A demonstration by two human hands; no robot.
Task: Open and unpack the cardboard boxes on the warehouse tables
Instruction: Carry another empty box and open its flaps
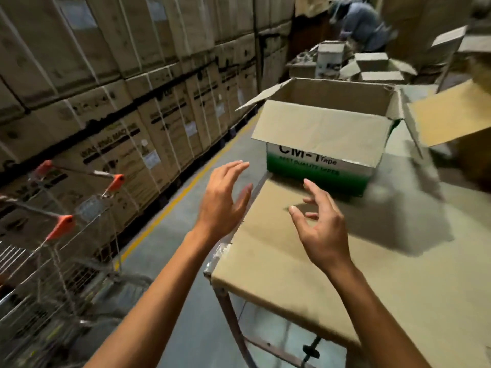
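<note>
A warehouse aisle is seen, with a cardboard-covered table (292, 261) in the foreground and a concrete floor with a yellow line (172, 205) alongside it. At the lower left, wire trolleys (53, 248) with orange handle caps are parked. Both hands are raised above the near end of the table: the left hand (225, 197) is spread flat at the table's left edge, and the right hand (321, 221) is held with fingers loosely curled; nothing is grasped by either. Just beyond the fingertips, apart from both hands, the green-and-white cardboard box (318, 166) stands upright on the table, its long side turned toward the viewer and its printed lettering partly covered by the near flap (321, 131), which is folded outward and down. All 4 flaps are opened; its contents cannot be seen from this angle. Farther along, more opened boxes (377, 67) are set on the tables, and a blurred person (364, 22) is bent over them. Strapped cartons (106, 88) are stacked along the left wall.
</note>
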